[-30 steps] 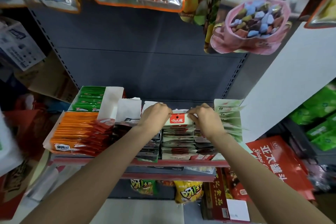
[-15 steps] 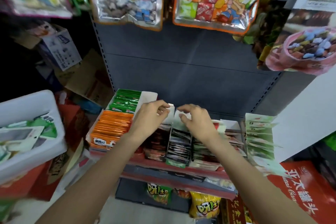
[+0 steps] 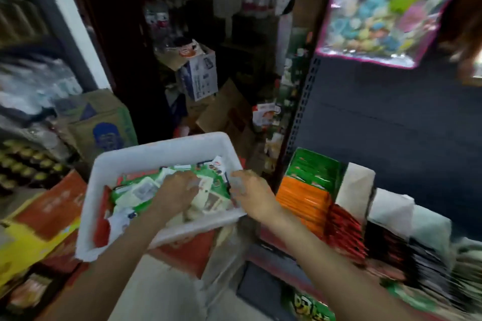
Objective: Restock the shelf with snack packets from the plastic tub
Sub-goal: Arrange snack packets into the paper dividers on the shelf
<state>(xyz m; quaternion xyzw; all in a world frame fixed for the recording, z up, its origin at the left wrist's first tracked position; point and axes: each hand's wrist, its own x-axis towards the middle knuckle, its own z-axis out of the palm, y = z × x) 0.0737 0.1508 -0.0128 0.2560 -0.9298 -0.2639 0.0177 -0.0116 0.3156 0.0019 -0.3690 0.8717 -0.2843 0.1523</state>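
One tilted tub (image 3: 167,150), long axis left-right

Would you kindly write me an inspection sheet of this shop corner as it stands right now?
Surface: shelf edge, red, at the right; its top is covered by rows of packets.
Job's things: white tub left of the shelf, with loose packets inside; orange packets and green packets standing in rows on the shelf.
Clutter: cardboard boxes stacked behind the tub.
Hands: left hand down among the tub's packets; right hand over the tub's right rim; blur hides the fingers' grip.
Cables: nothing seen.
Surroundings: hanging toy bag above the shelf; dark back room behind.
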